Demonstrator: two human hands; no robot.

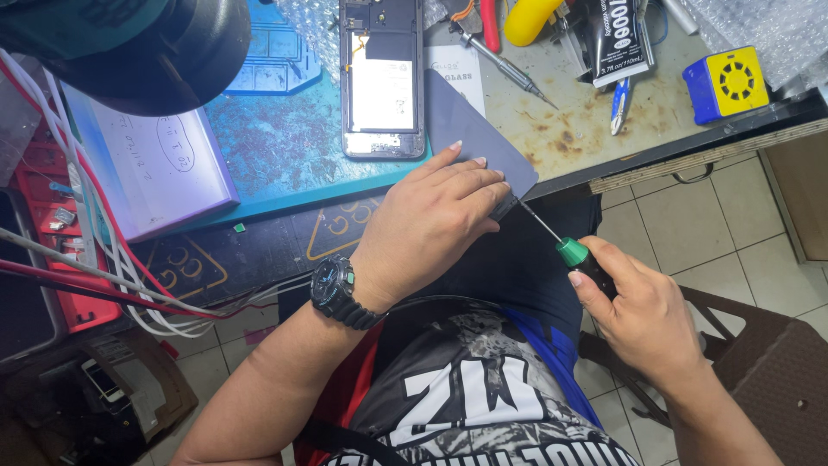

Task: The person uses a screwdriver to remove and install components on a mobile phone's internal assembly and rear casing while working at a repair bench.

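Observation:
My left hand presses flat on the lower end of a dark grey phone-sized slab that juts past the bench edge. A black watch is on that wrist. My right hand grips a small screwdriver with a green collar and black handle. Its thin shaft points up and left, and the tip meets the slab's lower corner beside my left fingers. An opened phone body with its insides showing lies on the blue work mat just beyond the slab.
On the stained bench top lie a black glue tube, a blue and yellow box, a soldering iron, red-handled and yellow tools. A lavender board and red and white cables are at left. A brown chair stands at right.

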